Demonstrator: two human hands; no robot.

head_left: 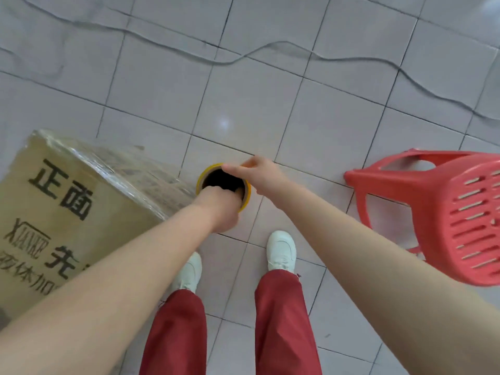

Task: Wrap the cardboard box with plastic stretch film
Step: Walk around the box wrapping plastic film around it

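Observation:
A large brown cardboard box with black printed characters stands at the left, its right side covered in clear stretch film. Just right of it is the upright film roll, seen from above as a yellow-rimmed tube with a dark core. My left hand has its fingers pushed down inside the core, gripping the near rim. My right hand rests on the far rim, thumb over the edge. Film appears to run from the roll to the box.
A red plastic stool stands at the right, close to my right forearm. A dark cable snakes across the grey floor tiles farther out. My white shoes and red trousers are directly below the roll.

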